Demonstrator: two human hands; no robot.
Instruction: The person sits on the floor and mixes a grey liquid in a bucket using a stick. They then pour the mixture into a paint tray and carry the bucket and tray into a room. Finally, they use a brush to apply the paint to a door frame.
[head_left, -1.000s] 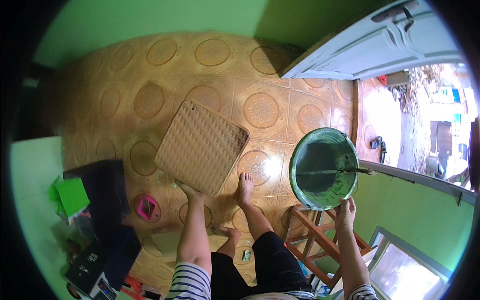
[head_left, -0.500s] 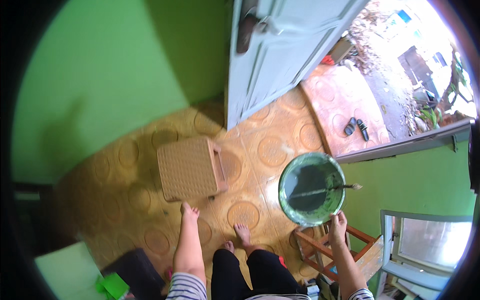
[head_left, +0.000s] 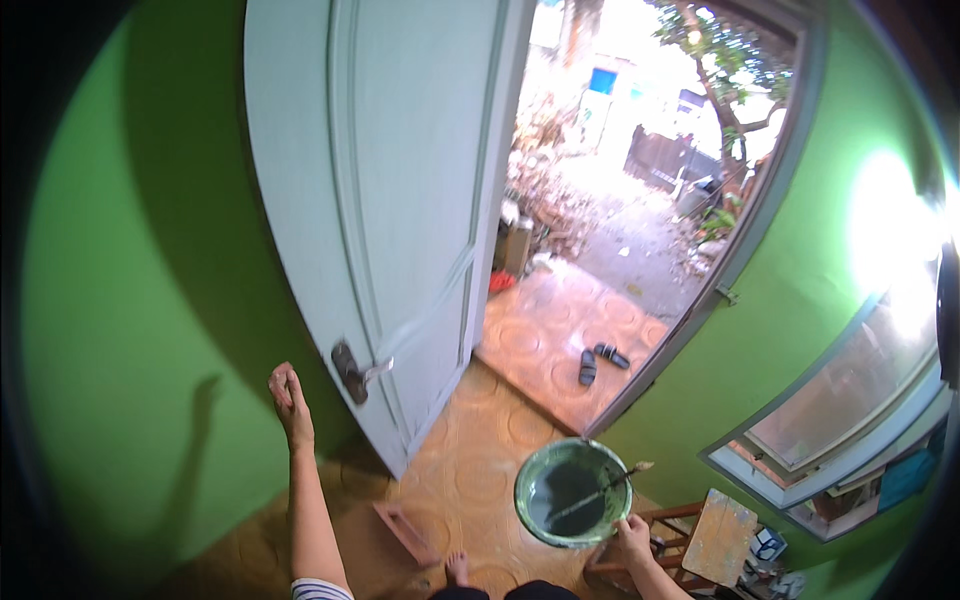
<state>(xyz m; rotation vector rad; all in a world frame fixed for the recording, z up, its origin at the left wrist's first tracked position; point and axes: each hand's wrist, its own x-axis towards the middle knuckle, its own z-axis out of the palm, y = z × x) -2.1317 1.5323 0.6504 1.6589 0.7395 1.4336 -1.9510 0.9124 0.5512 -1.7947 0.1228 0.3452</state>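
A green bucket (head_left: 540, 490) of dark grey liquid hangs above the floor at the lower right of centre. My right hand (head_left: 632, 540) grips its near right rim, thumb over the edge. A thin stick (head_left: 603, 488) with a pale, frayed-looking end leans in the bucket across the rim. My left hand (head_left: 290, 395) is raised at the left before the green wall, fingers curled in and nothing visible in them. It is left of the door handle (head_left: 360, 372), apart from it. Below, beside my left forearm, stands a brown woven-pattern stool (head_left: 405, 535).
A pale blue-grey door (head_left: 400, 200) stands ajar, giving onto a tiled step (head_left: 545, 320) with black sandals (head_left: 588, 367). A wooden stool (head_left: 720, 535) with a paint-spotted top is by the right wall, below a window (head_left: 820, 410). Orange-brown patterned tiles cover the floor.
My view has tilted up toward the doorway. My left hand has risen from beside the woven stool to in front of the wall. My right hand still holds the bucket.
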